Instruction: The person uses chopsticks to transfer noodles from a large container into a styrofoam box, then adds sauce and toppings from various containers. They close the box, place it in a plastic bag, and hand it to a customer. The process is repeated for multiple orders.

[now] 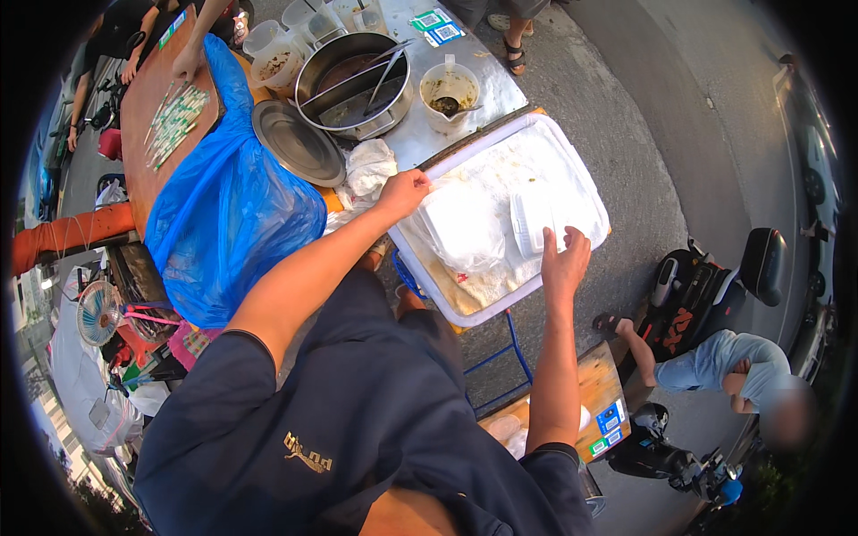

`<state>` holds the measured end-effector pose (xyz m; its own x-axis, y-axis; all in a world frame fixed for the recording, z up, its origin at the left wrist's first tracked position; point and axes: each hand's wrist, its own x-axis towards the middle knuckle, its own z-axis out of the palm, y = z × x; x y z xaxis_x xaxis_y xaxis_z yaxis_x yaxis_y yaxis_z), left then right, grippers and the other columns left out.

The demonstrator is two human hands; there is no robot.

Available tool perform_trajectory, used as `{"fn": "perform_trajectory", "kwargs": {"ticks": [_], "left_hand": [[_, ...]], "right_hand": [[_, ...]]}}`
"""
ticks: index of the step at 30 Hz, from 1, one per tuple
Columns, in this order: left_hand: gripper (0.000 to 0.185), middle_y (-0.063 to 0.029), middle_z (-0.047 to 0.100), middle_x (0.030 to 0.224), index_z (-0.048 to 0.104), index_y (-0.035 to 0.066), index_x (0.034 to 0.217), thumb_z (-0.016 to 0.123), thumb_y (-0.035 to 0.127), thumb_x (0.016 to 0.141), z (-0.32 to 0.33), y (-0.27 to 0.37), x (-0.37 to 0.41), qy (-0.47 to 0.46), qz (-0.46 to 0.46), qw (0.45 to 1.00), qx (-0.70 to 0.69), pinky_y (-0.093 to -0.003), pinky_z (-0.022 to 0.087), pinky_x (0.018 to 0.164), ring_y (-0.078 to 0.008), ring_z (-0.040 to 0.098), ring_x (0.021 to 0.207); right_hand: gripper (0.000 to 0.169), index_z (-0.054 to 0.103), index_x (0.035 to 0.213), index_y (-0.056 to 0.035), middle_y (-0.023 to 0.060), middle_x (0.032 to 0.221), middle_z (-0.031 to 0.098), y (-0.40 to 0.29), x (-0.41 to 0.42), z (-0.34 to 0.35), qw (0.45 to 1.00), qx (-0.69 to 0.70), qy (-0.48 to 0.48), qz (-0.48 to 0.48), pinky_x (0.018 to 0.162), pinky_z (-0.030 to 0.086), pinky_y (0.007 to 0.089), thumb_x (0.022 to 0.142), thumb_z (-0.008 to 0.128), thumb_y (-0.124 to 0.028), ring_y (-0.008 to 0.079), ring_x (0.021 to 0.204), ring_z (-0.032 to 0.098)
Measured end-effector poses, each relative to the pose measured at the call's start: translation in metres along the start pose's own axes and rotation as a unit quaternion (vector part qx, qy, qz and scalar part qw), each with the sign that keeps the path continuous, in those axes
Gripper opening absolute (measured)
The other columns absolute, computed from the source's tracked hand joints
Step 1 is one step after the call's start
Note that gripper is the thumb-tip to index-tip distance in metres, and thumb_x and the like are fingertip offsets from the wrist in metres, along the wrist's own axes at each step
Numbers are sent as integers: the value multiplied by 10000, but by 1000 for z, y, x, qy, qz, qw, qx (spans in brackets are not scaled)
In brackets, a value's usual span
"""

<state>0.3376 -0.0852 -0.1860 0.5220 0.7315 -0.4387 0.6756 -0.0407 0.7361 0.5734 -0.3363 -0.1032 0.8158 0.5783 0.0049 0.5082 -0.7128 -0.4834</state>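
Note:
A lilac plastic tray (601, 201) lined with white cloth lies before me. In it sits a white takeaway box in a clear plastic bag (462, 228). My left hand (404, 193) is at that bag's upper left corner, fingers bent together; whether they pinch the film cannot be told. To the right a second white foam box (529, 221) rests on the cloth. My right hand (566, 258) is at its lower right edge, thumb and fingers apart, with nothing plainly gripped.
Beyond the tray, a metal table (499, 90) holds a divided steel pot (315, 67) and plastic jugs (462, 84). A steel lid (295, 144) and blue bag (234, 221) are at left. Another person's hand (188, 61) is over wrapped sticks (177, 120). A person (724, 365) stands at right.

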Motion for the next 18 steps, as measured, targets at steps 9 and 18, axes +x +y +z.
{"fn": "perform_trajectory", "kwargs": {"ticks": [9, 18], "left_hand": [[130, -163, 662, 813, 631, 10, 930, 614, 137, 948, -23, 65, -58, 80, 270, 959, -19, -433, 517, 692, -340, 655, 739], [177, -103, 682, 844, 631, 11, 1042, 638, 149, 931, -81, 94, -62, -125, 263, 941, -176, -357, 536, 717, -206, 675, 776]], "right_hand": [[328, 548, 1241, 42, 85, 887, 648, -27, -96, 85, 905, 359, -123, 191, 642, 516, 273, 995, 573, -173, 139, 769, 637], [224, 595, 1229, -62, 7, 887, 623, -40, -74, -4, 885, 404, -30, 229, 663, 545, 242, 1014, 541, -90, 96, 762, 628]]}}
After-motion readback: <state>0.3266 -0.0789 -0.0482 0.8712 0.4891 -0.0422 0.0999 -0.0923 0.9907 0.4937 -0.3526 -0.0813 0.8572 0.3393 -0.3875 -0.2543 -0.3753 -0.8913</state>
